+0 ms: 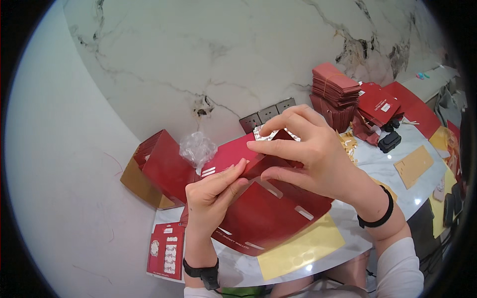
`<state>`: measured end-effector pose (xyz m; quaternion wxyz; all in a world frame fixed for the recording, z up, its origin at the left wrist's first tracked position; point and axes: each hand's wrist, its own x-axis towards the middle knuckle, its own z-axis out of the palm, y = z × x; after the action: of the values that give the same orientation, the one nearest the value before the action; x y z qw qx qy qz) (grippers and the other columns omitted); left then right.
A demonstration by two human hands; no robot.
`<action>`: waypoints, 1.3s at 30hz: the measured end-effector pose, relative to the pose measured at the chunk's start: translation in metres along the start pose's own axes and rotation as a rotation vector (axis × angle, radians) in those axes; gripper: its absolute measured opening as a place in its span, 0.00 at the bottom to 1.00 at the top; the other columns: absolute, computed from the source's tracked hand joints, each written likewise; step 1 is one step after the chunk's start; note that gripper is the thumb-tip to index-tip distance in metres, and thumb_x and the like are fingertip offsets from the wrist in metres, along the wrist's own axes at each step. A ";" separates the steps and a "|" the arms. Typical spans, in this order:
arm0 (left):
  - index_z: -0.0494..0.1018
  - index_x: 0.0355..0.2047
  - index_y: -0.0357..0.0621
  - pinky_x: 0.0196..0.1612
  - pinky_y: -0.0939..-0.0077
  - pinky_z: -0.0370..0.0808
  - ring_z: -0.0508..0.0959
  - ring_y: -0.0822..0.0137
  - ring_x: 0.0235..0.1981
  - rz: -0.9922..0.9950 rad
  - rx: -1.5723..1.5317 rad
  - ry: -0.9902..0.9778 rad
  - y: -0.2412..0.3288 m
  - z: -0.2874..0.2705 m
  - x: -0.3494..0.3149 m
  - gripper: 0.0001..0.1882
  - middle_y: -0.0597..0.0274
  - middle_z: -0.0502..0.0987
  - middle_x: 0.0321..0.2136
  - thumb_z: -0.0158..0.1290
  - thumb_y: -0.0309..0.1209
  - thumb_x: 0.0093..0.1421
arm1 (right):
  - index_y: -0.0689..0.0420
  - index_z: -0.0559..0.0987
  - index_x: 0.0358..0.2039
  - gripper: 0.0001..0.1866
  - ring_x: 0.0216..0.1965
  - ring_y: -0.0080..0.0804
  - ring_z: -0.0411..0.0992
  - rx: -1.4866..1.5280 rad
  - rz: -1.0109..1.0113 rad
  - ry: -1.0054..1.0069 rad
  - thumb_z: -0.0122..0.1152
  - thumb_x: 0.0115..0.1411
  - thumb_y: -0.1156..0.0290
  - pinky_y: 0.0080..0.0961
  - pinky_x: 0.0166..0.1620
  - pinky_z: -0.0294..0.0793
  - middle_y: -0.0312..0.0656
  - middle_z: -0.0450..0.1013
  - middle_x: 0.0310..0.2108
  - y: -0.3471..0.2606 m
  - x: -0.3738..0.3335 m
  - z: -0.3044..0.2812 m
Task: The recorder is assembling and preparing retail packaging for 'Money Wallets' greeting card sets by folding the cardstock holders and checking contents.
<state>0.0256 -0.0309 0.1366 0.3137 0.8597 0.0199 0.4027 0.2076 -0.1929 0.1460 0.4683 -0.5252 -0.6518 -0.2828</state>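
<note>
The right hand (314, 146) hides part of a white-patterned piece (257, 132); whether the red flap (255, 167) at the left hand (211, 198) joins the slotted red card (248, 213) below cannot be told; that card overlies part of a yellow sheet (298, 251); the lower edge cuts off a green thing (243, 292); blue-and-pink bits (422, 75) are too small to identify

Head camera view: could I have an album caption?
Left hand and right hand handling red card above a white table, with banded red packets and crumpled clear plastic nearby.
</note>
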 end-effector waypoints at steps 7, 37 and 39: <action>0.81 0.51 0.39 0.42 0.83 0.79 0.84 0.74 0.38 0.051 0.027 -0.107 0.007 0.006 -0.002 0.20 0.54 0.86 0.37 0.65 0.21 0.58 | 0.51 0.84 0.35 0.11 0.45 0.36 0.73 -0.066 -0.076 -0.094 0.73 0.51 0.64 0.40 0.58 0.66 0.33 0.74 0.34 0.003 -0.004 -0.004; 0.71 0.62 0.38 0.48 0.73 0.78 0.83 0.64 0.43 0.151 0.163 -0.231 -0.002 -0.008 0.006 0.27 0.51 0.82 0.46 0.60 0.30 0.64 | 0.61 0.87 0.36 0.10 0.32 0.25 0.74 0.441 0.382 -0.189 0.74 0.52 0.76 0.22 0.34 0.72 0.38 0.76 0.29 0.016 0.002 -0.027; 0.69 0.64 0.37 0.53 0.67 0.78 0.82 0.62 0.47 0.021 -0.064 -0.102 -0.024 -0.015 0.003 0.25 0.51 0.81 0.50 0.52 0.37 0.71 | 0.62 0.87 0.36 0.09 0.31 0.24 0.74 0.401 0.378 -0.166 0.73 0.53 0.77 0.22 0.33 0.72 0.37 0.75 0.28 0.023 0.000 -0.029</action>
<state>0.0221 -0.0029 0.1322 0.3374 0.8688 -0.0183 0.3619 0.2383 -0.2118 0.1546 0.5522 -0.5556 -0.6215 -0.0119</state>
